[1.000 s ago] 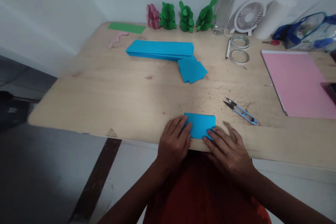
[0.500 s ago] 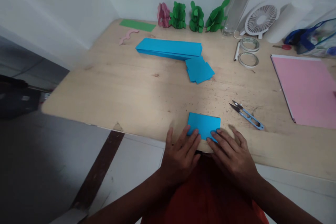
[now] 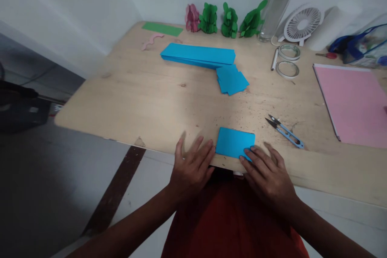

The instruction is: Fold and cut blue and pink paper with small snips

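A blue paper rectangle (image 3: 235, 142) lies flat near the table's front edge. My right hand (image 3: 269, 175) rests with its fingertips on the paper's lower right corner, fingers stretched out. Just left of the paper is my left hand (image 3: 192, 169), fingers spread on the table edge; its fingertips are close to the paper's left side, and I cannot tell whether they touch it. Thread snips (image 3: 285, 131) with blue handles lie to the right. Farther back are a small pile of blue paper squares (image 3: 232, 80) and a stack of long blue paper strips (image 3: 199, 53).
Along the wall stand green paper figures (image 3: 229, 21), a pink one (image 3: 192, 18), a clear bottle (image 3: 275, 10) and a white fan (image 3: 303, 24). Tape rolls (image 3: 287, 69) and a white pen (image 3: 274, 59) lie at back right. Pink sheets (image 3: 353, 105) cover the right side.
My left hand has slid left off the blue paper rectangle and now lies beside it. My right hand stays on the paper's lower right corner. The view has shifted slightly.
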Motion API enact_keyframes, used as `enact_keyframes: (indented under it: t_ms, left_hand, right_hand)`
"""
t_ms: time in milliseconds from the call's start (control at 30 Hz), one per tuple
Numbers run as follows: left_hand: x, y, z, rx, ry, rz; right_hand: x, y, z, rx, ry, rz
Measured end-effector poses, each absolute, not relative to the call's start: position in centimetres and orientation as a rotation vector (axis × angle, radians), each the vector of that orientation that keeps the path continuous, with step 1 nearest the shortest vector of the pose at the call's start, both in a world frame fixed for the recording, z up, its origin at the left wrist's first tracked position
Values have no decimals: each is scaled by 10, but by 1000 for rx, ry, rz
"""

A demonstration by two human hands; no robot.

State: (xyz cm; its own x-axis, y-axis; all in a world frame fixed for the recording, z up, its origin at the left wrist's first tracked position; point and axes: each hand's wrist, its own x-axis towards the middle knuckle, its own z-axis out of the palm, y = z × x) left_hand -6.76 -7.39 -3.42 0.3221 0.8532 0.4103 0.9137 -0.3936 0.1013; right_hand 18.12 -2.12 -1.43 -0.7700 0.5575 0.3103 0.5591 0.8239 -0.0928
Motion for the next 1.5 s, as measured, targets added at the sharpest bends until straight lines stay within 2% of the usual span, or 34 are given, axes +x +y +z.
enact_keyframes:
  t_ms: [167,333,533,733,900,1067,1500]
  left_hand:
    - [-68,-74,-31,-2527,-1764,-702]
    - [-67,-53,-21,-2476,-1965,-1039]
    - [-53,-30,-12,-2501,-2111,-1026]
    - [-34,-44,-14,-2329,-2265,-1301]
    - [-32,-61,-17,-2398,-2088,-1530]
    - [-40,-70,-26,-2651,-1687,-1505]
    - [-36,-69,-21,-2510,-1899,-1379]
  right_hand:
    - [182,-21,-14,-845,-2684,17]
    - [183,-20,-15,-864,-2639,66]
    - [184,-19,-17,-984,-2548,101]
    - [181,-16,-21,-1132,-2462,81]
    - [183,-16,-14,-1228,-2307,153]
    - [190,-22,-12,-1149,-2246,277]
    - [194,-15,-15,-1095,-2356,235]
